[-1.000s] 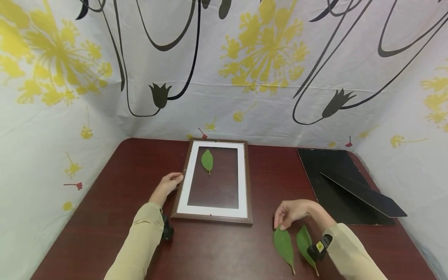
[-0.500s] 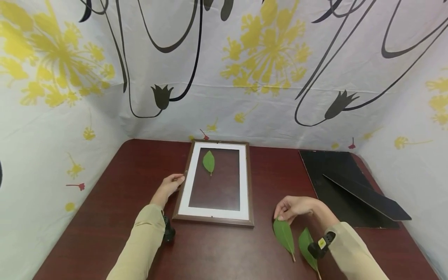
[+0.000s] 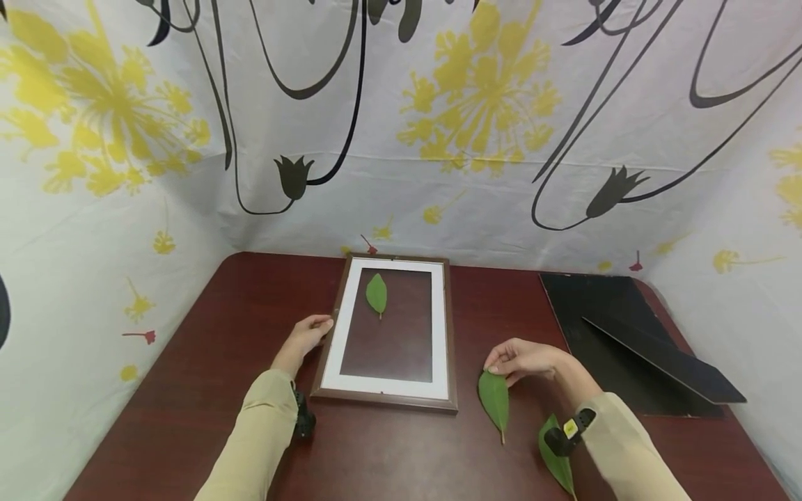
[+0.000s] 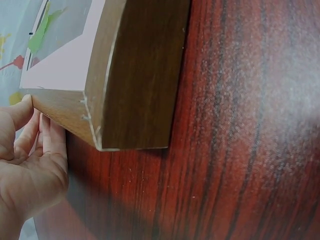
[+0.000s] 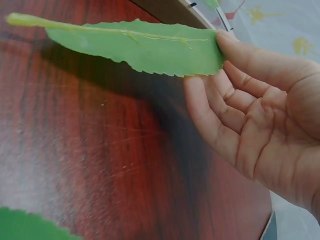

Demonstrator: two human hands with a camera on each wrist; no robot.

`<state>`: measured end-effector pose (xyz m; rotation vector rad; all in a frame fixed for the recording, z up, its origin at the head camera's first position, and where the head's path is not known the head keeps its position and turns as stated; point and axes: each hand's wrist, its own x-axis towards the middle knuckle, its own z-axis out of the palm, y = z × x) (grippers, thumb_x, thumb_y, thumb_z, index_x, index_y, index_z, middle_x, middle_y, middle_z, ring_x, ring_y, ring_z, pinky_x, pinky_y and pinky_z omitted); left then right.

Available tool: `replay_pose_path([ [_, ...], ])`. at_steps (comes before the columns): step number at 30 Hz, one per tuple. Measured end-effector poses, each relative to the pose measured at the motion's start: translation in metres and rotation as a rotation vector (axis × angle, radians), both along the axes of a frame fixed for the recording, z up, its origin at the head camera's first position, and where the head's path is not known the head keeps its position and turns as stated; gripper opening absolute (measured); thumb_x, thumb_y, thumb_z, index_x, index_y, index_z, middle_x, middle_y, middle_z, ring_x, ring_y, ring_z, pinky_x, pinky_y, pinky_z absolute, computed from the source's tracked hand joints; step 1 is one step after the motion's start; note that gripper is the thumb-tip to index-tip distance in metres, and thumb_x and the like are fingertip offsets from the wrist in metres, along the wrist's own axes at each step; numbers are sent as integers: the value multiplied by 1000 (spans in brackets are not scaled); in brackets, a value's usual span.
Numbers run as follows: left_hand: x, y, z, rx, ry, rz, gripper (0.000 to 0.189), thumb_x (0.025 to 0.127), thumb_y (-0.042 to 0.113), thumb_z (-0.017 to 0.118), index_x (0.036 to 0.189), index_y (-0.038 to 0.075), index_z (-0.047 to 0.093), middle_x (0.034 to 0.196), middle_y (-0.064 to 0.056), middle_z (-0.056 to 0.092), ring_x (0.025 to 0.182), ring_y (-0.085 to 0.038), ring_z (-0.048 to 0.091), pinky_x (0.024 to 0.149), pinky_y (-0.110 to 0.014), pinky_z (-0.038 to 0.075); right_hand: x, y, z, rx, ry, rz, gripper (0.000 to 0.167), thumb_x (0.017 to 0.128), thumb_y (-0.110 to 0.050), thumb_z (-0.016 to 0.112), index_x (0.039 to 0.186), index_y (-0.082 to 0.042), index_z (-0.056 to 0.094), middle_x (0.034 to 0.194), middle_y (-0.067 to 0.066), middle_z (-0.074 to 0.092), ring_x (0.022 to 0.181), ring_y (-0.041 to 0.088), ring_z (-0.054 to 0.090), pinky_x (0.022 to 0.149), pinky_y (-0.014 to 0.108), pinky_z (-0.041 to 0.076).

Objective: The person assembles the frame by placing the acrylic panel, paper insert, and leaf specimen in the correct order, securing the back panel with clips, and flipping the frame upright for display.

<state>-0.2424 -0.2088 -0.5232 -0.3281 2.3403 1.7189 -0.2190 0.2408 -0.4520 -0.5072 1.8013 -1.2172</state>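
Note:
My right hand [image 3: 523,358] pinches a green leaf [image 3: 493,400] by its tip between thumb and fingers, stem hanging toward me. In the right wrist view this leaf [image 5: 135,47] is off the table, its shadow below. My left hand [image 3: 305,339] grips the left side of a brown wooden picture frame [image 3: 452,348], thumb at the upper edge and fingers against the side [image 4: 55,107]. The frame has a white mat [image 3: 391,387] around a see-through pane. A second leaf [image 3: 376,293] lies in the pane's upper left part. Partly under my right wrist lies a third leaf [image 3: 556,463].
A black backing board [image 3: 583,296] lies at the table's right, its stand flap [image 3: 664,358] sticking up. The dark red table [image 3: 388,452] meets a printed white cloth [image 3: 376,174] at the back and sides.
My right hand has lifted the leaf and carried it a little forward and left, away from the leaf under the wrist. My left hand stays on the frame.

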Motion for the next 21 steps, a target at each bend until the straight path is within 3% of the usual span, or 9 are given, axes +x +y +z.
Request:
replay_pose_path([
  [3, 4, 3, 7, -6, -9, 4, 46, 90, 35, 57, 126, 8, 52, 122, -14, 53, 110, -24, 54, 93, -35, 50, -4, -2, 2, -4, -4, -17, 30, 89, -14, 57, 106, 11, 56, 85, -5, 67, 73, 5, 63, 70, 28, 57],
  [7, 16, 11, 29, -16, -13, 6, 43, 93, 27, 53, 128, 3, 49, 125, -19, 50, 114, -29, 52, 95, -37, 49, -9, -4, 4, -12, 1, -49, 27, 90, -14, 57, 105, 7, 58, 86, -4, 67, 74, 6, 63, 71, 29, 57],
  [8, 22, 16, 41, -30, -33, 17, 43, 94, 24, 50, 130, 0, 46, 129, -22, 47, 118, -32, 48, 99, -39, 46, -10, -5, 4, -16, 1, -58, 26, 90, -14, 57, 106, 7, 58, 86, -4, 67, 75, 7, 64, 71, 29, 57],
  [11, 27, 18, 49, -29, -31, 12, 42, 95, 20, 48, 131, -2, 44, 130, -24, 45, 119, -35, 47, 100, -40, 45, -15, -8, 6, -32, 1, -86, 26, 90, -14, 57, 107, 6, 59, 85, -4, 68, 75, 8, 64, 73, 30, 57],
  [21, 27, 21, 46, -27, -39, 28, 40, 96, 17, 47, 131, -3, 43, 131, -25, 45, 120, -36, 45, 101, -42, 44, -39, -30, 18, -86, -23, -231, 19, 92, -14, 54, 106, -3, 60, 84, -6, 68, 78, 6, 64, 75, 28, 56],
])
